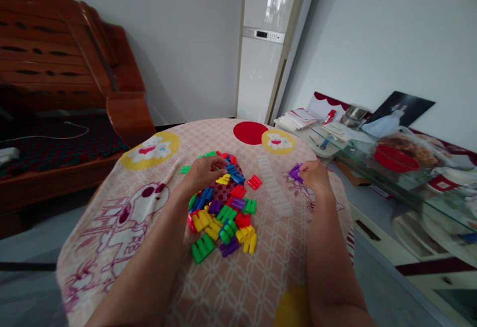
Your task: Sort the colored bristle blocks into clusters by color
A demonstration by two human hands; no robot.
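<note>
My left hand (pixel 206 173) reaches over a pile of colourful plastic building blocks, thumb and forefinger apart, and I see nothing held in it. Close to its fingertips lie a yellow block (pixel 223 179) and several blue blocks (pixel 234 172). Out to the right, my right hand (pixel 315 175) is closed on a purple building block (pixel 296 173), just over or on the tablecloth; the fingers cover part of it. Green blocks (pixel 203 248), a red block (pixel 255 182) and other yellow and purple ones are spread around the pile.
A patterned cloth covers the round table (pixel 276 262). To the right, a glass-topped cabinet (pixel 372 168) carries papers, a red bowl (pixel 397 158) and bags. A wooden bench (pixel 126 103) stands at the left, and a tall white air conditioner (pixel 261 68) at the back.
</note>
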